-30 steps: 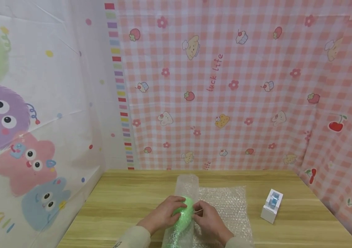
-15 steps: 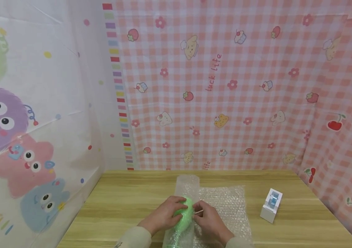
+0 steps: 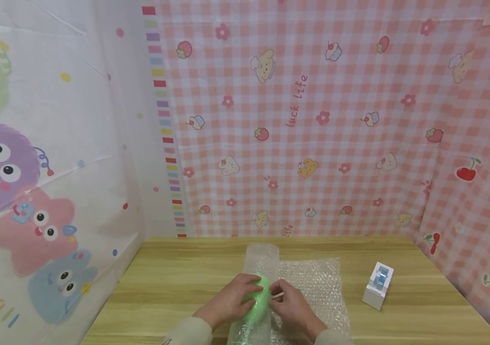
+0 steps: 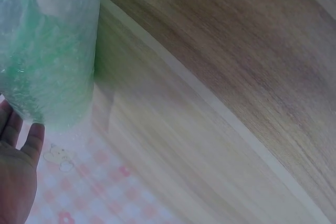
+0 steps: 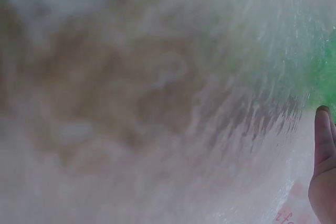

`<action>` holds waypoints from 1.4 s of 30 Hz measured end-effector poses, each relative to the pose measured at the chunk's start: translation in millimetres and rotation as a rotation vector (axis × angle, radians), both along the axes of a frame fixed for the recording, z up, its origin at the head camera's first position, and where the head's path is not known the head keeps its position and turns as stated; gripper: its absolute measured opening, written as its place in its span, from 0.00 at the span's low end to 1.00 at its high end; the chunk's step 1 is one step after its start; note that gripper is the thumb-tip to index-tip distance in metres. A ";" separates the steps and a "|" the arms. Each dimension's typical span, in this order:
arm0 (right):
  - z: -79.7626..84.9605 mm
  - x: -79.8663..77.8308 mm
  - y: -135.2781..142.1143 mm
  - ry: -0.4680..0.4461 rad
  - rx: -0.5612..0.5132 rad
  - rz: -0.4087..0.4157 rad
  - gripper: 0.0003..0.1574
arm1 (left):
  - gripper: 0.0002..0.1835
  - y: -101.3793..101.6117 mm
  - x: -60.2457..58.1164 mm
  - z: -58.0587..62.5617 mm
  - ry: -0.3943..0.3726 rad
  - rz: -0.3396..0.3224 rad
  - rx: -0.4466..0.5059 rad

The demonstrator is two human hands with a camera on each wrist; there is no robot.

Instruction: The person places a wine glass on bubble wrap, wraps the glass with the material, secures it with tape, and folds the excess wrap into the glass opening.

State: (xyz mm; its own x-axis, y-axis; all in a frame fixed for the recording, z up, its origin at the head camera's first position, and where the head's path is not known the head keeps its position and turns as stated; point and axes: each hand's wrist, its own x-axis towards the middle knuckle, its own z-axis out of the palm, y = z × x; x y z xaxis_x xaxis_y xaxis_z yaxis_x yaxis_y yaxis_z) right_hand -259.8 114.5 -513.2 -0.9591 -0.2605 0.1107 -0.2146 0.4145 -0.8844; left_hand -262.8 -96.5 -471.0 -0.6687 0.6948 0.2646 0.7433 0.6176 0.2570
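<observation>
A bright green rounded thing, narrowing towards the near edge, lies under clear bubble wrap; its kind cannot be made out. My left hand lies over this bundle from the left, fingers and thumb curved round it. From the right, my right hand pinches the edge of the wrap beside the green thing. Close up in the left wrist view, the wrapped bundle shows green through the bubbles, with fingers at its end. Blurred bubble wrap fills most of the right wrist view.
A flat part of the bubble wrap spreads to the right of the bundle. Further right on the wooden table stands a white tape dispenser with a bluish roll. Patterned cloths hang behind and at both sides.
Both hands keep their hold, with the bundle shifting very slightly to the right. The view has drifted a little; the tape dispenser stays put.
</observation>
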 end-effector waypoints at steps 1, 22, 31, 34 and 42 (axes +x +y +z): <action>0.0 -0.7 -0.5 -0.018 0.000 -0.001 0.15 | 0.17 -0.3 0.3 0.2 -0.010 0.005 0.000; 0.3 1.8 -5.6 -0.137 -0.093 0.008 0.20 | 0.17 -2.7 2.6 -1.5 -0.020 0.055 0.020; -0.3 0.9 -2.5 -0.122 -0.075 0.007 0.20 | 0.16 -1.9 1.3 2.9 -0.053 0.048 0.000; -0.9 1.9 -0.5 -0.109 -0.065 0.000 0.20 | 0.15 0.3 0.4 2.8 -0.063 0.037 -0.008; -0.5 1.4 -0.3 -0.130 -0.025 -0.029 0.20 | 0.16 3.3 0.2 2.4 -0.038 0.036 -0.009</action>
